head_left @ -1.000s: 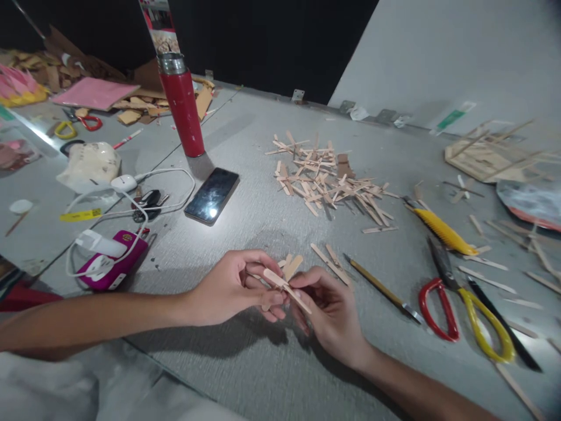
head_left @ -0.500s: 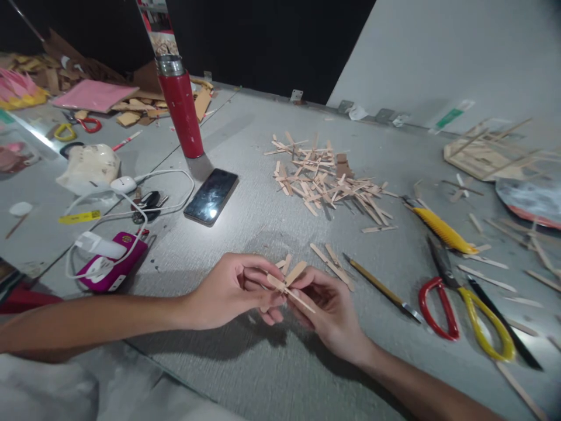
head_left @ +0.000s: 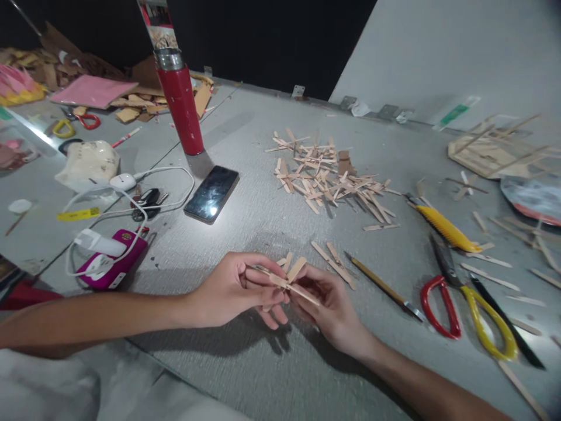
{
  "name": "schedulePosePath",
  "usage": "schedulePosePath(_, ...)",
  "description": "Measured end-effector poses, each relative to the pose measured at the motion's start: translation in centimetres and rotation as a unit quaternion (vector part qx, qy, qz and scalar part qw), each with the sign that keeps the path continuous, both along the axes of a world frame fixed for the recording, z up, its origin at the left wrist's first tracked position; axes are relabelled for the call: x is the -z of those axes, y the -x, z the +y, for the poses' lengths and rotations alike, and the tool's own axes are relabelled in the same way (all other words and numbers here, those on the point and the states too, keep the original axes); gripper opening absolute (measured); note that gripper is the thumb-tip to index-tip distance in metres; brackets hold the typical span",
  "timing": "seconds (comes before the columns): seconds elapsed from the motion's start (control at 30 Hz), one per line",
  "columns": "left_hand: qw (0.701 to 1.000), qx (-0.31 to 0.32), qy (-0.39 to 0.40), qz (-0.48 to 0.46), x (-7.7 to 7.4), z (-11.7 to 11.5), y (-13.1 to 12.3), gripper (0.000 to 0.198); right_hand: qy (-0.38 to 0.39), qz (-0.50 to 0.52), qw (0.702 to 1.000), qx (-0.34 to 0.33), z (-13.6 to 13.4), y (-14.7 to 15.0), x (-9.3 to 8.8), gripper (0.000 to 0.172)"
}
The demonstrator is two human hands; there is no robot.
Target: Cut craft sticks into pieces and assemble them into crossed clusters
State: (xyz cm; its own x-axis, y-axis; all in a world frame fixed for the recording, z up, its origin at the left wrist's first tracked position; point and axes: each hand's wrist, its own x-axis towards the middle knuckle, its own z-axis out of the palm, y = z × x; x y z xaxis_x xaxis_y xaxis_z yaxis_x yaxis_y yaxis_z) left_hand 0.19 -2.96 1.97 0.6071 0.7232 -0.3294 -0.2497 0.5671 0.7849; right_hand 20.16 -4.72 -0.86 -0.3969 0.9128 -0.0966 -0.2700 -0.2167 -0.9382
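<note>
Just above the table, my left hand (head_left: pixel 234 290) and my right hand (head_left: pixel 329 304) meet over small wooden craft sticks (head_left: pixel 297 269) that cross one another. The left thumb and fingers pinch the sticks from the left side. From the right, the other hand's fingers are closed on the same crossed sticks; part of its grip is hidden behind them. Beyond the right hand, a few loose craft sticks (head_left: pixel 331 264) lie beside a thin brush-like tool (head_left: pixel 383 286) with a wooden handle. Farther back spreads a heap of craft sticks (head_left: pixel 324 175).
Scissors (head_left: pixel 449 275) with red and yellow handles and a yellow utility knife (head_left: pixel 447 227) lie at right. On the left are a phone (head_left: pixel 212 194), a red flask (head_left: pixel 180 105), a purple power bank (head_left: pixel 125 260) with a white cable, and keys (head_left: pixel 151 202).
The crossed sticks have turned slightly between my fingers, and the long stick's end shifts a little right. Both hands keep their grip; the surroundings shift slightly with the camera.
</note>
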Motion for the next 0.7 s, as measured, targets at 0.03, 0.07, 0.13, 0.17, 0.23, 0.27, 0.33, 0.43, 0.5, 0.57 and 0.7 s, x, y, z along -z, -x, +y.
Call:
schedulePosePath(0.03, 1.000, 0.002, 0.006, -0.008, 0.1, 0.1, 0.0, 0.030, 0.005, -0.004, 1.000, -0.004, 0.0, -0.1, 0.1, 0.031)
schedulePosePath(0.07, 1.000, 0.005, 0.011, -0.016, 0.1, 0.1, -0.1, 0.031, 0.006, -0.010, 1.000, -0.005, 0.0, -0.1, 0.1, 0.032)
schedulePosePath(0.13, 0.999, 0.010, 0.017, -0.032, 0.3, 0.2, -0.2, 0.030, -0.009, -0.028, 1.000, 0.000, 0.0, -0.3, 0.1, 0.033)
schedulePosePath(0.17, 0.999, 0.012, 0.018, -0.038, 0.4, 0.2, -0.2, 0.030, -0.023, -0.041, 0.999, 0.006, 0.0, -0.3, 0.1, 0.032)
schedulePosePath(0.23, 0.999, 0.014, 0.020, -0.047, 0.4, 0.2, -0.2, 0.029, -0.053, -0.059, 0.996, 0.025, -0.1, -0.3, -0.1, 0.030)
schedulePosePath(0.27, 0.998, 0.015, 0.022, -0.049, 0.4, 0.2, -0.3, 0.028, -0.061, -0.063, 0.996, 0.033, -0.2, -0.3, -0.2, 0.030)
schedulePosePath(0.33, 0.998, 0.019, 0.026, -0.047, 0.3, 0.2, -0.2, 0.028, -0.061, -0.058, 0.996, 0.039, -0.3, -0.2, -0.5, 0.030)
schedulePosePath(0.43, 0.998, 0.023, 0.036, -0.043, 0.3, 0.2, -0.1, 0.029, -0.058, -0.055, 0.996, 0.035, -0.3, -0.1, -0.7, 0.030)
schedulePosePath(0.5, 0.998, 0.023, 0.044, -0.049, 0.4, 0.2, -0.1, 0.031, -0.061, -0.051, 0.996, 0.032, -0.3, 0.0, -0.8, 0.030)
schedulePosePath(0.57, 0.996, 0.021, 0.054, -0.063, 0.6, 0.1, -0.1, 0.033, -0.063, -0.042, 0.997, 0.033, -0.2, 0.1, -0.9, 0.030)
schedulePosePath(0.7, 0.994, 0.024, 0.070, -0.084, 1.0, 0.1, -0.3, 0.032, -0.060, -0.026, 0.997, 0.039, -0.1, 0.3, -1.2, 0.032)
